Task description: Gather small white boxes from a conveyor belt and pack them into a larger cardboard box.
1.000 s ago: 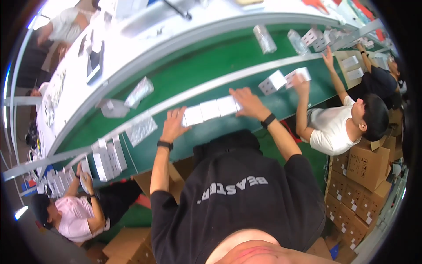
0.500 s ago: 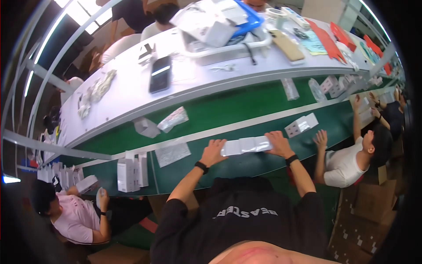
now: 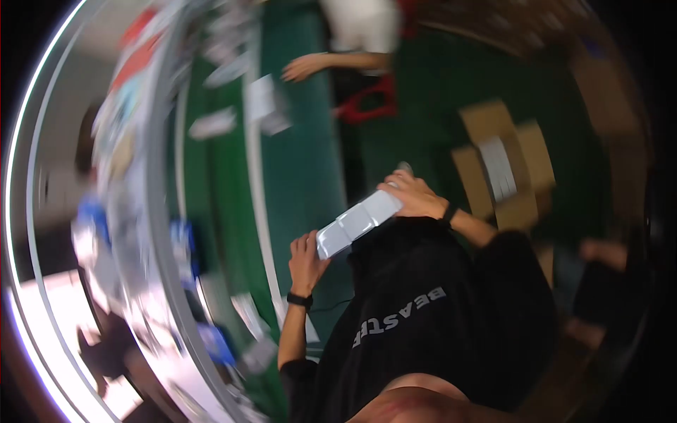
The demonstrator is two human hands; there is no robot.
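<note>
A row of small white boxes (image 3: 356, 220) with glossy faces spans the space between my two hands, over the front edge of the green work surface (image 3: 303, 183). My left hand (image 3: 308, 264) closes on the near-left end of the row. At the opposite, far-right end, my right hand (image 3: 411, 194) grips with its fingers bent over the end. The row slants up toward the right and stays together under the pressure from both ends. Motion blurs much of the surroundings.
To the right, an open cardboard carton (image 3: 523, 158) on the green floor holds white boxes (image 3: 498, 168). A red stool (image 3: 374, 102) stands beyond my hands. A co-worker's hand (image 3: 305, 67) reaches over the bench near a white box (image 3: 266, 106). A grey shelf edge (image 3: 159, 233) runs along the left.
My body and view have turned right, away from the bench and toward the floor with the open carton. Both hands carry the row of white boxes along, now tilted.
</note>
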